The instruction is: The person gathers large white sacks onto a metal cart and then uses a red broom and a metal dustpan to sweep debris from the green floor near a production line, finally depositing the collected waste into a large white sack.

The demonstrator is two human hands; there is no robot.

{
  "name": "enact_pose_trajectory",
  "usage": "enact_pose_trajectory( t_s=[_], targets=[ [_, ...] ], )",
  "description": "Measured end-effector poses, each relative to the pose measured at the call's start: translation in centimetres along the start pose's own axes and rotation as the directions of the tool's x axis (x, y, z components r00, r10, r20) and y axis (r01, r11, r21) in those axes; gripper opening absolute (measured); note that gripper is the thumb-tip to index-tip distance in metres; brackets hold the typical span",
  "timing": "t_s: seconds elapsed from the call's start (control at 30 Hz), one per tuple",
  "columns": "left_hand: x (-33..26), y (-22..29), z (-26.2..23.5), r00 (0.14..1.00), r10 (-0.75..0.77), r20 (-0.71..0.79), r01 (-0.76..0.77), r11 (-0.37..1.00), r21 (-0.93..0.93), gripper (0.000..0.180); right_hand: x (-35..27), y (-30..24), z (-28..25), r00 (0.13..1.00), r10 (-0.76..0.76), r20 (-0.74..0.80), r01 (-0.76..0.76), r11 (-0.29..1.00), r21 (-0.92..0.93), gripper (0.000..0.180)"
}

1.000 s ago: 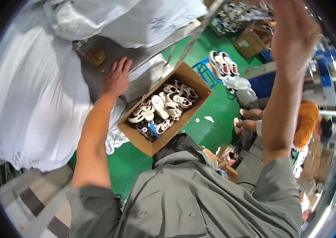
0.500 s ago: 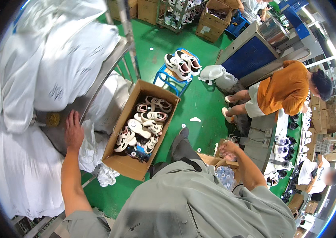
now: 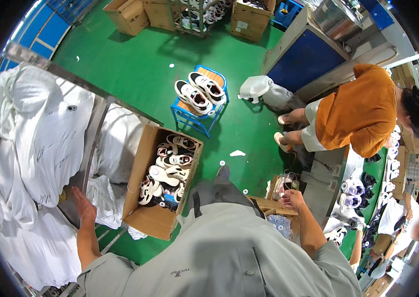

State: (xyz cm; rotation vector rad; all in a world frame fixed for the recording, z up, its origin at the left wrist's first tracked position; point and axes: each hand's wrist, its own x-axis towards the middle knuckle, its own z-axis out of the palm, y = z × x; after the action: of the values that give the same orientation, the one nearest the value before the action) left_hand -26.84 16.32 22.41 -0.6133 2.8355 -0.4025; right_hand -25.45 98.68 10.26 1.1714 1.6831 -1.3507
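The left hand (image 3: 84,205) lay flat and unclenched on the metal rack's shelf (image 3: 73,210), beside the white sacks (image 3: 46,148). The open cardboard box of shoes (image 3: 162,183) sat on the green floor (image 3: 135,74) just right of it, long axis running away from the person. The right hand (image 3: 292,198) hovered over a small carton (image 3: 279,190), its grip unclear.

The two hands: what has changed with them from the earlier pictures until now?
The right hand, raised high a second ago, has come down to a small wooden box beside the person. The left hand slid down off the brown panel and now lies flat on the shelf among white bags. Whether the right hand grips anything cannot be told. The cardboard box of shoes stayed on the green floor.
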Motion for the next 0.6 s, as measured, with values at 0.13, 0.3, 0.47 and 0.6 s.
enact_pose_trajectory(
  t_s=[0.13,0.3,0.47,0.6],
  targets=[
    [0.5,-1.6,2.4,0.989,-0.121,0.088,0.121,0.993,0.011,0.097,0.6,1.4,-2.2,0.998,-0.063,0.024,0.064,0.996,-0.066,0.016],
    [3.9,8.0,-7.1,0.716,-0.418,0.559,0.339,0.908,0.244,0.049,2.5,-2.3,-4.0,0.999,0.037,0.026,-0.030,0.970,-0.241,0.013],
    [4.1,18.7,-5.1,0.608,-0.090,0.789,0.090,0.995,0.044,0.032,7.1,-12.6,-3.4,0.928,-0.349,0.131,0.373,0.869,-0.325,0.009],
    [6.1,33.3,-7.6,0.916,0.287,0.279,-0.152,0.894,-0.422,0.038,10.9,-23.0,-3.3,0.880,-0.413,0.236,0.475,0.783,-0.402,0.011]
  ],
)
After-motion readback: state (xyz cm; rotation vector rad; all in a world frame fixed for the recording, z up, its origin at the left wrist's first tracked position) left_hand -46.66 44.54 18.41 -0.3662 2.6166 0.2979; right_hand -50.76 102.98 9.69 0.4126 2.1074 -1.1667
